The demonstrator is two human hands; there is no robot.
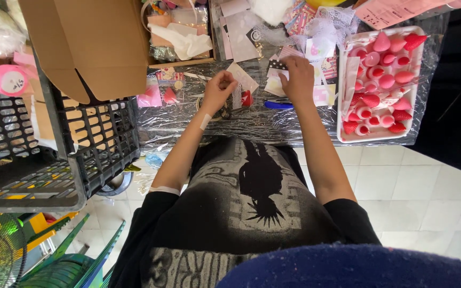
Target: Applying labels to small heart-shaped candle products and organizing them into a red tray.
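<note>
Left hand: I see my left hand (219,88) curled shut, fingertips pinched on the lower end of a small white paper card (243,78) that tilts up and away from it.
Right hand: my right hand (297,77) is fingers-down, closed over a heap of paper slips (322,95); exactly what it grips I cannot tell.
Card position: above the foil-covered table (252,125), near the front edge, between my two hands, just beside a small red piece (247,98).
Handling: I judge the card light, thin and bendable, easy to crease; I would hold it by an edge or corner with a soft pinch, as the left fingers do.
Table surface: crinkled shiny film, probably slippery under flat paper.
Nearby: a blue-handled tool (278,105) lies just below the right hand.
Right side: a white tray (380,136) holds red and pink strawberry-shaped pieces.
Left side: a black plastic crate (89,160) with a cardboard box (102,48) above it; a pink tape roll (7,80) sits further left.
</note>
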